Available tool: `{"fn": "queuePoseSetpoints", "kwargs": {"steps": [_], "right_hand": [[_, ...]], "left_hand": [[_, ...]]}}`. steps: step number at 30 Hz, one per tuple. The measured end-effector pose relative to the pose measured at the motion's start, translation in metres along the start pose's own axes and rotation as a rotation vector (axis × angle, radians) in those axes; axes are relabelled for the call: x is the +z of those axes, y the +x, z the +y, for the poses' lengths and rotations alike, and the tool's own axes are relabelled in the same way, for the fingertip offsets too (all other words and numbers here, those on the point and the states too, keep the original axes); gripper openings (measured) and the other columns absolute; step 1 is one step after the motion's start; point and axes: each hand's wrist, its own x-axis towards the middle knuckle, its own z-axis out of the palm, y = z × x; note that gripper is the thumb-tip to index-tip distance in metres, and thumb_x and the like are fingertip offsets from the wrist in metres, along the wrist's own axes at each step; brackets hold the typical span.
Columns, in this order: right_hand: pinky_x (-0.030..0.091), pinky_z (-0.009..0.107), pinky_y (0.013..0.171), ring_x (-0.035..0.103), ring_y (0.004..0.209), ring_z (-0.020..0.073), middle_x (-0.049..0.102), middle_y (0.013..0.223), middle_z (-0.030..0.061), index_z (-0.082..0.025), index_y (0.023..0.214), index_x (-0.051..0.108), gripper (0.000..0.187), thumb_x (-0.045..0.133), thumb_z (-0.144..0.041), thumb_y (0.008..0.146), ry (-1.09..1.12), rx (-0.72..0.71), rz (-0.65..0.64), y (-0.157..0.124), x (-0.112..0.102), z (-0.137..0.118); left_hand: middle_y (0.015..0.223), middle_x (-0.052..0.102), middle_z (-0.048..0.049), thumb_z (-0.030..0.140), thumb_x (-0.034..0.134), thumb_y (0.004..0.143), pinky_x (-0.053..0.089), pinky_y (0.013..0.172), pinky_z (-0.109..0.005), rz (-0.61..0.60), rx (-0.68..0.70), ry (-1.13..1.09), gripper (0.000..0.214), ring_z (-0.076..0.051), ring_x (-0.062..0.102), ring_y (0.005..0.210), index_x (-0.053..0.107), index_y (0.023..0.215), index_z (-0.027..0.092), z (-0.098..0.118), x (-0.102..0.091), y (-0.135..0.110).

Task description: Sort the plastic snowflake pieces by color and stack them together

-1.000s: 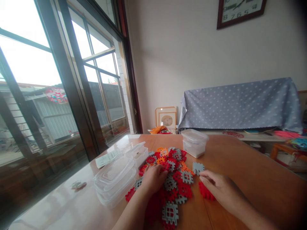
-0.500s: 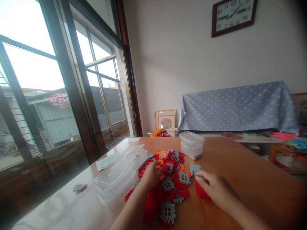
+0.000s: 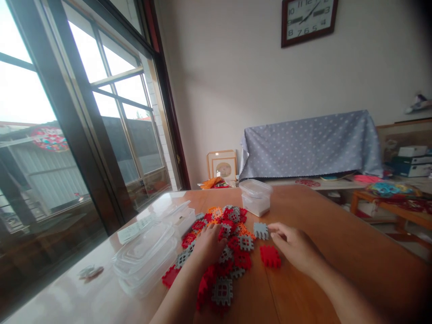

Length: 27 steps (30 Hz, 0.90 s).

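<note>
Numerals 4–11 on wall clock (image 3: 308, 20); left hand (image 3: 209, 243) on tiles (image 3: 240, 259).

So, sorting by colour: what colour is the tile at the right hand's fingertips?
Grey; the tile shows best in the head view.

A loose heap of flat square tiles (image 3: 232, 216) in red, grey and orange, each with notched edges and a gridded middle, lies spread on the table (image 3: 320, 225), many overlapping. One grey tile (image 3: 261, 230) lies flat just off the heap's right edge, at the fingertips of the right hand (image 3: 295, 247). A red tile (image 3: 270, 256) lies flat and alone, nearer, just beside that hand.
</note>
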Motion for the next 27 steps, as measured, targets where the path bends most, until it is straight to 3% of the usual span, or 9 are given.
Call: {"fn": "queuePoseSetpoints", "kwargs": {"steps": [2,6,8,12,18,27], "right_hand": [[0.052,0.031,0.078,0.072,0.085,0.0214,0.077,0.097,0.0040,-0.025,0.121,0.067,0.038,0.052,-0.041,0.089,0.009,0.024,-0.072,-0.001,-0.001,0.004],[0.047,0.038,0.102,0.063,0.120,0.0275,0.068,0.130,0.0112,-0.021,0.130,0.062,0.055,0.067,-0.040,0.079,0.029,0.005,-0.199,-0.007,-0.002,0.005],[0.045,0.039,0.106,0.059,0.125,0.0290,0.064,0.136,0.0117,-0.023,0.133,0.061,0.062,0.072,-0.037,0.074,-0.002,0.005,-0.261,-0.010,-0.002,0.003],[0.044,0.039,0.106,0.057,0.125,0.0304,0.063,0.136,0.0106,-0.025,0.135,0.061,0.069,0.075,-0.031,0.067,-0.096,0.019,-0.325,-0.012,0.002,0.001],[0.041,0.038,0.107,0.054,0.127,0.0305,0.059,0.139,0.0102,-0.024,0.137,0.058,0.073,0.075,-0.033,0.066,-0.155,0.018,-0.348,-0.010,0.013,0.009],[0.045,0.035,0.097,0.059,0.114,0.0273,0.065,0.123,0.0072,-0.026,0.130,0.061,0.065,0.068,-0.024,0.066,-0.173,0.010,-0.349,-0.009,0.017,0.005]], "left_hand": [[0.138,0.061,-0.0089,0.036,0.056,0.090,0.042,0.105,-0.035,0.039,0.043,-0.038,0.046,-0.028,0.056,0.127,0.057,0.135,0.027,-0.001,0.004,-0.003],[0.134,0.063,-0.0109,0.029,0.056,0.089,0.042,0.104,-0.035,0.102,0.095,-0.099,0.043,-0.028,0.058,0.124,0.060,0.131,0.023,-0.013,0.012,-0.003],[0.131,0.064,-0.0100,0.029,0.055,0.091,0.041,0.104,-0.036,0.141,0.101,-0.107,0.037,-0.027,0.058,0.122,0.063,0.127,0.024,-0.018,0.014,-0.002],[0.128,0.066,-0.0087,0.032,0.053,0.093,0.040,0.105,-0.037,0.189,0.104,-0.095,0.031,-0.027,0.058,0.122,0.066,0.120,0.025,-0.020,0.013,-0.001],[0.123,0.068,-0.0079,0.032,0.055,0.092,0.041,0.102,-0.035,0.163,0.116,-0.118,0.031,-0.027,0.059,0.118,0.067,0.120,0.026,-0.018,0.014,-0.001],[0.119,0.068,-0.0084,0.032,0.056,0.092,0.043,0.100,-0.033,0.168,0.135,-0.165,0.028,-0.027,0.060,0.116,0.068,0.116,0.026,-0.020,0.019,0.002]]}}
